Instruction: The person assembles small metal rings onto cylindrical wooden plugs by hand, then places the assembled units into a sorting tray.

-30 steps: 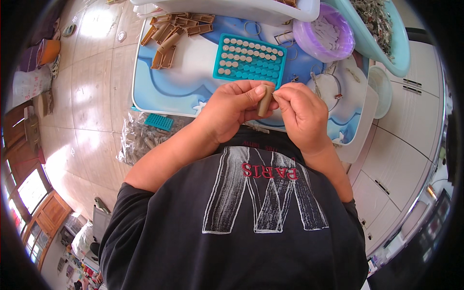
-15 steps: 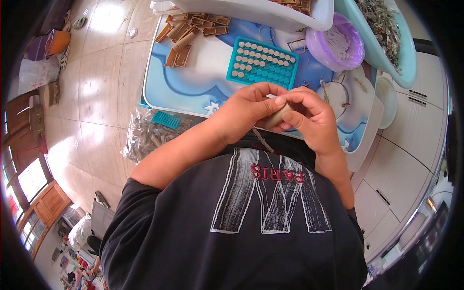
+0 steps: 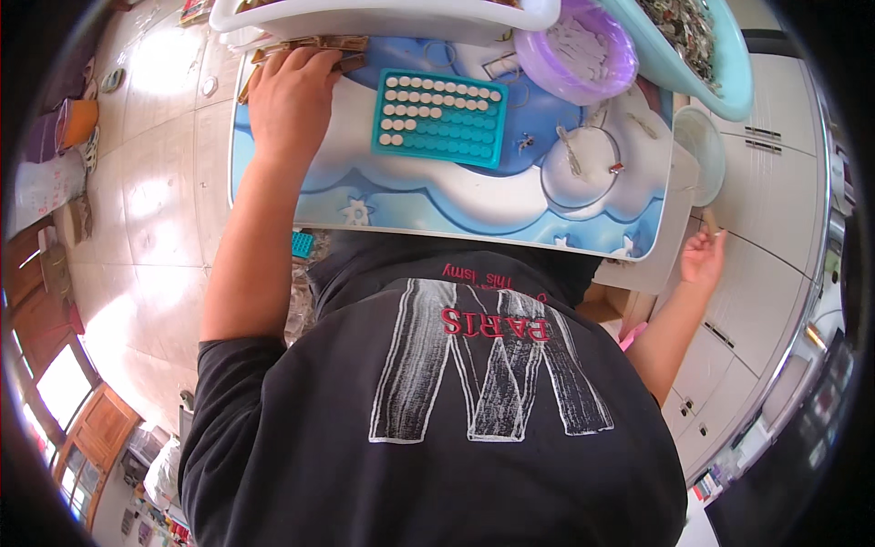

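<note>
Seen from the head camera, the left hand (image 3: 290,96) lies fingers spread flat on the small brown cardboard pieces (image 3: 314,46), just left of the teal plastic grid tray (image 3: 437,118) of white discs. Far right of that tray, beyond the blue cloud-printed table (image 3: 437,214), the right hand (image 3: 702,258) pinches a thin tan stick (image 3: 709,221).

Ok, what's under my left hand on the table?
The left hand lies flat over a pile of brown wooden pieces; a few poke out past the fingers, the rest are covered.

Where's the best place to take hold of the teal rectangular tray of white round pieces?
Probably by the short right end of the teal rectangular tray, coming from the right: it lies flat on the blue-and-white tabletop, that side is bare, and the left hand crowds the other end.
</note>
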The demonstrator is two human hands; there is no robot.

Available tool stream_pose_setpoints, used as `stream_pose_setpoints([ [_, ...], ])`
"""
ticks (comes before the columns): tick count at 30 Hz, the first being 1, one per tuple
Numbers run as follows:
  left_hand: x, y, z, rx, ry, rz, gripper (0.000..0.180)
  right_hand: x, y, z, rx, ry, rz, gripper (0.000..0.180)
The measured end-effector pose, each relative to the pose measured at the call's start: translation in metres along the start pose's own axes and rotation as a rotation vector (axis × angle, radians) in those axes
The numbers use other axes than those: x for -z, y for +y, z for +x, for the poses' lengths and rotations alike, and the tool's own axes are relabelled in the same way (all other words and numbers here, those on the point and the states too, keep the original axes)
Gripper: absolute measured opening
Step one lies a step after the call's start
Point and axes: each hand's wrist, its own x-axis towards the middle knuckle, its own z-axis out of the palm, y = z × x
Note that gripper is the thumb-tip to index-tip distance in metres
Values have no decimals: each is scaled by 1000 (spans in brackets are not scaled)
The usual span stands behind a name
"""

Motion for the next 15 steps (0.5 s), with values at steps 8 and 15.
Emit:
stream_pose_setpoints([
  [8, 19, -5, 2, 202, 91, -716, 22, 42, 69, 8, 5, 396, -249, 26],
  [15, 76, 46, -6, 316, -804, -1532, 12, -161, 67, -91, 861, -325, -1099, 18],
])
